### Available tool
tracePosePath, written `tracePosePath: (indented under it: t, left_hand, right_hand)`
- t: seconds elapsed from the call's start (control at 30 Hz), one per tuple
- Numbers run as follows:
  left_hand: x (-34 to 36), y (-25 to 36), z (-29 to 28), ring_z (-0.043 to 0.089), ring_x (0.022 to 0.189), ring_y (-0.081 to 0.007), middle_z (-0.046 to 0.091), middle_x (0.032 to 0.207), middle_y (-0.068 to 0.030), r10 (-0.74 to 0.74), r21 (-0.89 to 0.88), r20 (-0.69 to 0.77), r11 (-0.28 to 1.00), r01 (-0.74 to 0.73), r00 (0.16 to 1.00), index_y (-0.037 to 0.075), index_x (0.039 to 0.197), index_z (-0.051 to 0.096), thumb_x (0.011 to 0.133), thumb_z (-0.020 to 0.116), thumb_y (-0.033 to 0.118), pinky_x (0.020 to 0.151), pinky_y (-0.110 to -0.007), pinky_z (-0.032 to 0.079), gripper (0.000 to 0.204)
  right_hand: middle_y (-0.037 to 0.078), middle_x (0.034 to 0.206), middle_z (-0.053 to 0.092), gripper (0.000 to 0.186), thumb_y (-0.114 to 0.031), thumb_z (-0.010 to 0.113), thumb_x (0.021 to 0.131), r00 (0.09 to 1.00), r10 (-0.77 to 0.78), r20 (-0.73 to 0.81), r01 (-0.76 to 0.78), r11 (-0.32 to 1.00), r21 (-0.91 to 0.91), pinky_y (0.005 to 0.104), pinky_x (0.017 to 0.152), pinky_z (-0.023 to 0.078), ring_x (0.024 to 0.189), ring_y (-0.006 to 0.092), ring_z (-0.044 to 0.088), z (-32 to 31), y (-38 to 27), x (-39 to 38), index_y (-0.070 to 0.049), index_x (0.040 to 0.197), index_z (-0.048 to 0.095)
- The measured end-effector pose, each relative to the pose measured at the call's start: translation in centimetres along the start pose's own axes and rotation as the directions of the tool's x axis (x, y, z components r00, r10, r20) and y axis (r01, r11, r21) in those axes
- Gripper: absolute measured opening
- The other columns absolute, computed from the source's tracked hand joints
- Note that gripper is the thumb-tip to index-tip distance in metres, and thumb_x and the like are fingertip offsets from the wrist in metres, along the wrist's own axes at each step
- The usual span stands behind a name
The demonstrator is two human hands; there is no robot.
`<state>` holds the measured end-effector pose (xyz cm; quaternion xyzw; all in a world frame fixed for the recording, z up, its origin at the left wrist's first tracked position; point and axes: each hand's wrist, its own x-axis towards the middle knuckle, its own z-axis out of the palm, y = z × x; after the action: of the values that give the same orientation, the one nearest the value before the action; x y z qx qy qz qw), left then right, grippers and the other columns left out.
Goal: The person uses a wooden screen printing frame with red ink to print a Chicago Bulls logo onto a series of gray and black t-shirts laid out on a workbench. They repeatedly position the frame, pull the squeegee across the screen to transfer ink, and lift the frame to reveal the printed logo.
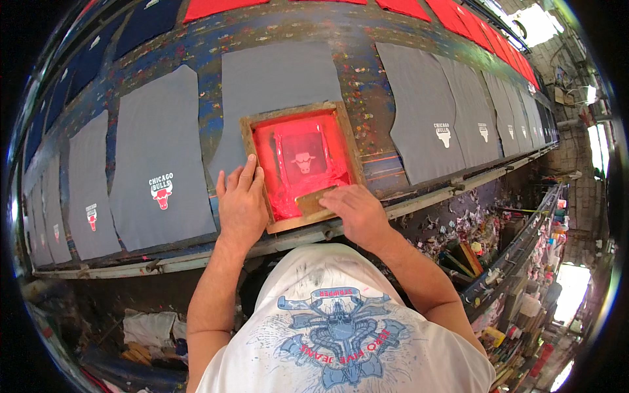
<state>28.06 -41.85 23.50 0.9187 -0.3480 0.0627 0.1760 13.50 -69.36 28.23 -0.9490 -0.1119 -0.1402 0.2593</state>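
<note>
A wooden screen printing frame (358, 157) lies on a grey fabric piece (282, 78) on the long table in front of me. Bright red ink covers much of its mesh, and a pale bull-head design shows in the middle. My left hand (241, 203) holds the frame's left bar, its fingers stretched along and outside it. In my right hand (357, 213) is a squeegee (309, 203), pinched near its right end. The squeegee sits in the ink at the frame's near side. What lies beneath the frame is hidden.
On the left, a grey piece (157, 144) bears white lettering and a red-and-white bull head. Grey pieces (419, 105) on the right carry white prints only. Red fabric (472, 26) and navy fabric (147, 26) lie farther back. A metal rail (177, 263) edges the table; cluttered shelving (485, 281) stands at right.
</note>
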Motion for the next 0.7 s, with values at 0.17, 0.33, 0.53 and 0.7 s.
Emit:
tracePosePath:
  t: [0.17, 0.33, 0.53, 0.7]
  left_hand:
    - [-0.1, 0.0, 0.1, 0.064, 0.142, -0.0379, 0.062, 0.169, -0.0142, 0.002, -0.011, -0.009, 1.0, -0.002, 1.0, 0.0, 0.147, 0.073, 0.103, 0.07, 0.009, 0.131, -0.067, 0.037, 0.046]
    - [-0.1, -0.1, 0.1, 0.064, 0.142, -0.0381, 0.062, 0.169, -0.0142, 0.003, 0.008, 0.006, 1.0, -0.003, 1.0, -0.001, 0.148, 0.073, 0.102, 0.07, 0.008, 0.131, -0.067, 0.038, 0.046]
    - [0.0, 0.0, 0.0, 0.063, 0.143, -0.0381, 0.062, 0.169, -0.0143, -0.003, -0.016, -0.001, 1.0, 0.003, 1.0, -0.001, 0.148, 0.073, 0.102, 0.07, 0.008, 0.13, -0.069, 0.037, 0.046]
    - [0.0, 0.0, -0.1, 0.064, 0.142, -0.0385, 0.063, 0.168, -0.0143, 0.003, -0.011, 0.001, 1.0, -0.003, 1.0, -0.001, 0.148, 0.073, 0.102, 0.07, 0.008, 0.131, -0.068, 0.037, 0.046]
  right_hand:
    - [0.011, 0.121, 0.082, 0.039, 0.005, 0.069, 0.087, 0.999, 0.029, -0.029, -0.028, 0.999, 0.031, 0.0481, 0.104, 0.063, 0.117, 0.0353, 0.078, -0.3, 0.4, -0.5, -0.006, 0.123, 0.08]
    - [0.011, 0.121, 0.083, 0.036, 0.004, 0.07, 0.087, 1.0, -0.024, 0.019, 0.023, 0.999, 0.027, 0.0484, 0.104, 0.063, 0.116, 0.035, 0.078, -0.2, 0.5, -0.3, -0.007, 0.119, 0.081]
    - [0.011, 0.123, 0.083, 0.035, 0.002, 0.071, 0.088, 0.999, -0.007, 0.043, 0.007, 1.0, 0.001, 0.0485, 0.105, 0.062, 0.116, 0.0347, 0.078, -1.0, 1.5, 0.5, -0.007, 0.12, 0.081]
    - [0.012, 0.123, 0.083, 0.035, 0.002, 0.07, 0.089, 0.998, -0.041, 0.038, 0.04, 0.999, 0.016, 0.0486, 0.103, 0.063, 0.116, 0.0352, 0.078, -0.5, 1.1, 0.3, -0.007, 0.122, 0.081]
